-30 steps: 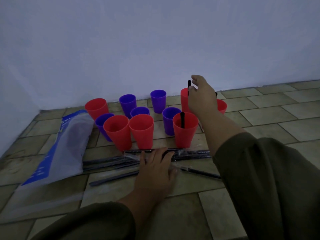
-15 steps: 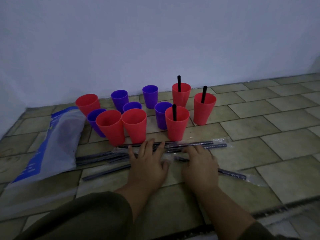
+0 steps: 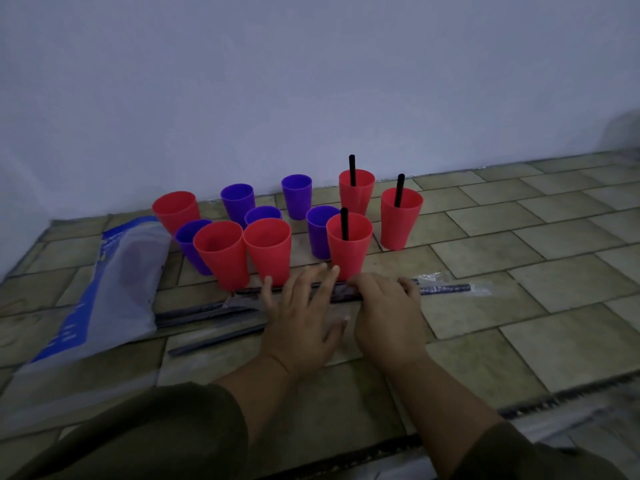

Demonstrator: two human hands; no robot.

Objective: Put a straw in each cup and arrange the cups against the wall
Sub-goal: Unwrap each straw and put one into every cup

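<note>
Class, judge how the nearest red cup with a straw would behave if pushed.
Likely light: the front red cup looks like thin plastic. Probably tippy, since its base is narrower than its rim. Its straw leans loosely, so may shift.

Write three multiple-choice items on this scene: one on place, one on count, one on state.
1. The bag lies: A) left of the cups B) right of them C) behind them.
2. Cups holding a straw: A) one B) three C) five.
3. The left hand: A) grips a cup B) lies flat on the wrapped straws C) hangs in the air.
Key: 1 A, it is beside the leftmost cups; 2 B, only three red cups show one; 3 B, it is spread over the wrappers.
</note>
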